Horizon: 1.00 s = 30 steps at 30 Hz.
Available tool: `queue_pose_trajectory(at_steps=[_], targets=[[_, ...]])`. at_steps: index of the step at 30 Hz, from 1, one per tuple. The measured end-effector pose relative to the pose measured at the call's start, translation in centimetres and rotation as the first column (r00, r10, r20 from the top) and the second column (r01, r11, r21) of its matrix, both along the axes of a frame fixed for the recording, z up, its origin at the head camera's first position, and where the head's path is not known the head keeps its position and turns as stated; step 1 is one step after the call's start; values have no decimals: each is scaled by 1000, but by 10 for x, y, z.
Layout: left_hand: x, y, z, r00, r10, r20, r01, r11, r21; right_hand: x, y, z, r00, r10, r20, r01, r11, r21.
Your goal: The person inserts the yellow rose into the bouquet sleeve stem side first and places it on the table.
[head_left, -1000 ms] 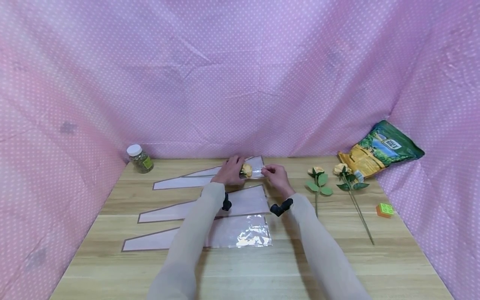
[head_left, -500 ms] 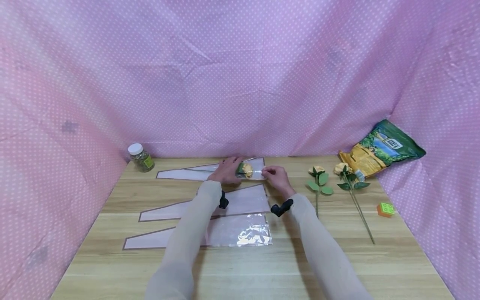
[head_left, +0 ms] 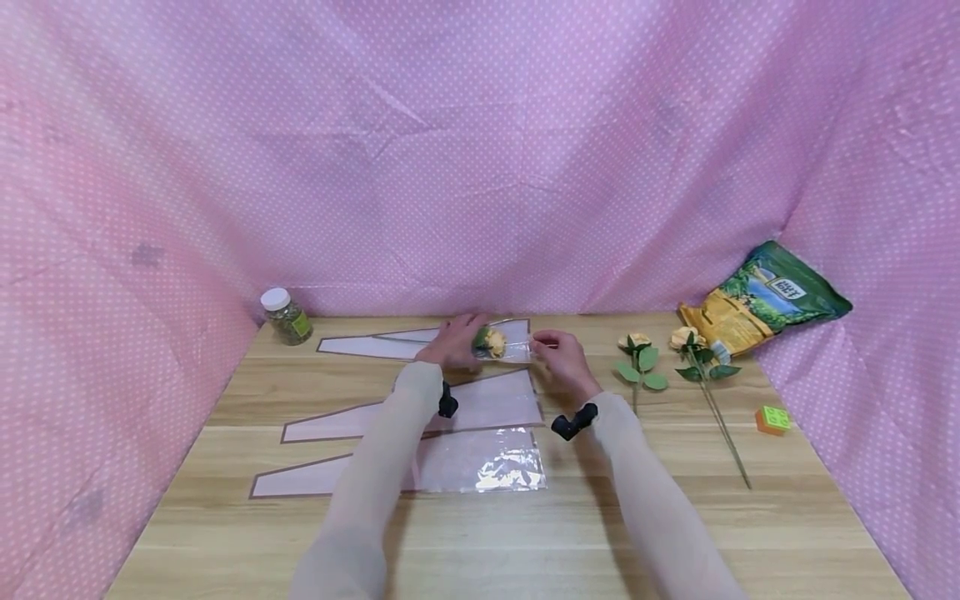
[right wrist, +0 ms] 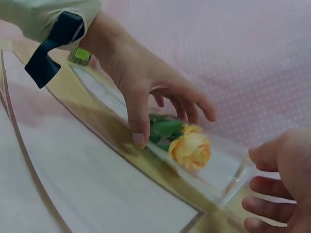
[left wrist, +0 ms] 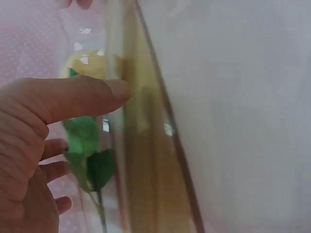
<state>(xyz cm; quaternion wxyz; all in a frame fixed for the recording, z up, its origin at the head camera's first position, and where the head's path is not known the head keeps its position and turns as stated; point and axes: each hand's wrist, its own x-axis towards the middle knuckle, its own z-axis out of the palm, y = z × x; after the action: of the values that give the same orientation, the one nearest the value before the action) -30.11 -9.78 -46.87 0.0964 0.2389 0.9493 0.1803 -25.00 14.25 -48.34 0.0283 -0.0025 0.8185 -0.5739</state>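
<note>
In the head view, a clear tapered flower sleeve [head_left: 516, 329] lies along the table's back edge, its narrow end to the left. Inside it is a yellow artificial rose [right wrist: 190, 148] with green leaves, bloom toward the wide end. My left hand [head_left: 453, 342] arches over the sleeve behind the bloom. Its thumb [left wrist: 97, 96] lies at the near edge, the other fingers [left wrist: 54, 171] loosely spread on the far side. Thumb and forefinger of my right hand [head_left: 564, 358] pinch the clear film at the sleeve's wide end, the other fingers apart in the right wrist view.
Two more sleeves, a middle one [head_left: 495, 400] and a front one [head_left: 457, 467], lie nearer. Two roses, one shorter [head_left: 636, 367] and one longer [head_left: 703, 375], lie right, near a green-yellow bag [head_left: 765, 292] and a toy block [head_left: 772, 419]. A white-lidded jar [head_left: 287, 317] stands back left.
The rear sleeve's narrow end has swung toward the back edge, and more of the rose shows beside my left hand. My right hand has shifted slightly right.
</note>
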Motion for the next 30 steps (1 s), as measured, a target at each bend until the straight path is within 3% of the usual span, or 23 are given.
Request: queue_pose_trajectory(at_steps=[9, 13, 17, 23, 30], targets=[[14, -6, 18, 996, 14, -92, -1, 990, 142, 19, 20, 13, 999, -45, 10, 44, 999, 25], [28, -6, 28, 983, 66, -169, -36, 985, 171, 27, 25, 14, 998, -58, -10, 59, 997, 45], [49, -3, 32, 961, 139, -238, -85, 971, 222, 37, 26, 14, 998, -57, -40, 58, 998, 27], [88, -4, 25, 946, 205, -251, -150, 964, 220, 60, 22, 8, 996, -64, -57, 66, 997, 33], [125, -7, 7, 952, 222, -211, -184, 965, 186, 89, 13, -10, 997, -27, -78, 29, 999, 29]])
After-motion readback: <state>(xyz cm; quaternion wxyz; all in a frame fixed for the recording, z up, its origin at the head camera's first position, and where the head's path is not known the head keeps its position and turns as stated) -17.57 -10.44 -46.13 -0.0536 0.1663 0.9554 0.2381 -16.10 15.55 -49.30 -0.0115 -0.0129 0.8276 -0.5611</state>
